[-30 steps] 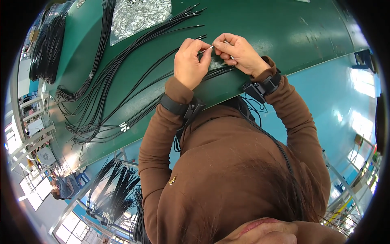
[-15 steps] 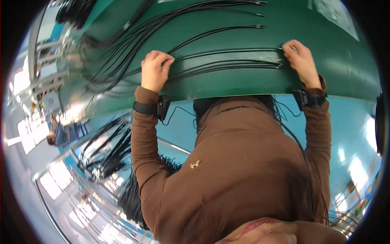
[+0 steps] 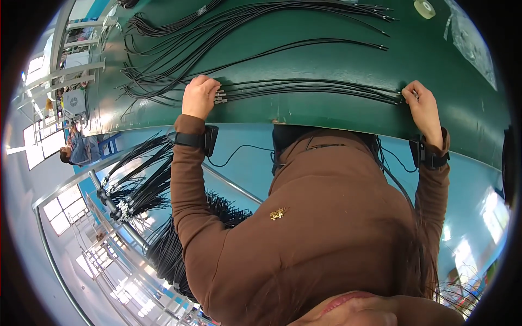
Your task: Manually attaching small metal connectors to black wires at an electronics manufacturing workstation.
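Note:
A bundle of thin black cables lies stretched from left to right along the near part of the green table. At its left end my left hand is closed, thumb and fingers pinching a cable beside a cluster of silver metal ends. My right hand pinches a cable tip at the other end, just past the bundle's dark right ends. The held cable runs close along the bundle's far side. Fingers partly hide both held tips.
Farther back on the green table lie one separate cable pair and a larger fan of black cables. A tape roll and a clear plastic bag are at far right. More cables hang on a metal rack at left.
Both hands have brought the held cable nearer, from apart to alongside the bundle. My left hand now sits at the cluster of metal ends. The view has shifted somewhat.

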Tool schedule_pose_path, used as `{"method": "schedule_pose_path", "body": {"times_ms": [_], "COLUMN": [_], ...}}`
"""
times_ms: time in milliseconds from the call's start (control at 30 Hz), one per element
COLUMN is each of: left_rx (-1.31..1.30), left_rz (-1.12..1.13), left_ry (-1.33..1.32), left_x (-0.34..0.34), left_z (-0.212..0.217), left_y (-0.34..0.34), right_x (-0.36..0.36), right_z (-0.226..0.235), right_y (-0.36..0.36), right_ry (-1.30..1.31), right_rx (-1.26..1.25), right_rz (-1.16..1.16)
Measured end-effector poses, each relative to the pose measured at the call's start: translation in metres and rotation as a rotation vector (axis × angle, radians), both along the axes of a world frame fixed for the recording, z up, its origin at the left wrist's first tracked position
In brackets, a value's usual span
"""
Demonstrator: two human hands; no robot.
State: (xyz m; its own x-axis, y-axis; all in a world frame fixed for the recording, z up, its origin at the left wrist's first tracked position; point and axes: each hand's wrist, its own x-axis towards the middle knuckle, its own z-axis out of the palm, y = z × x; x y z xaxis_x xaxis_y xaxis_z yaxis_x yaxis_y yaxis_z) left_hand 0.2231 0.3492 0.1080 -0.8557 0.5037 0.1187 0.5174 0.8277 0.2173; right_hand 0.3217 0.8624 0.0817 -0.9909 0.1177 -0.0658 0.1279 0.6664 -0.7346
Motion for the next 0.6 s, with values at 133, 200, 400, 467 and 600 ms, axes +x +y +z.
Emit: {"method": "schedule_pose_path", "body": {"times_ms": [133, 200, 400, 467, 600], "left_rx": [-0.215, -0.552, -0.018, 0.08, -0.169], "left_rz": [0.015, 0.098, -0.232, -0.377, -0.335], "left_ry": [0.04, 0.06, 0.175, 0.235, 0.278], "left_x": [0.004, -0.005, -0.025, -0.035, -0.047], "left_z": [0.009, 0.019, 0.013, -0.004, -0.028], "left_y": [0.016, 0.041, 0.186, 0.231, 0.266], "right_x": [0.007, 0.005, -0.015, -0.013, -0.024], "right_z": [0.013, 0.013, 0.015, 0.015, 0.027], "right_y": [0.003, 0.01, 0.025, 0.03, 0.007], "right_ry": [-0.092, -0.161, -0.345, -0.284, -0.338], "right_rx": [0.022, -0.058, -0.633, -0.962, -1.26], "right_rz": [0.05, 0.129, -0.265, -0.34, -0.21]}}
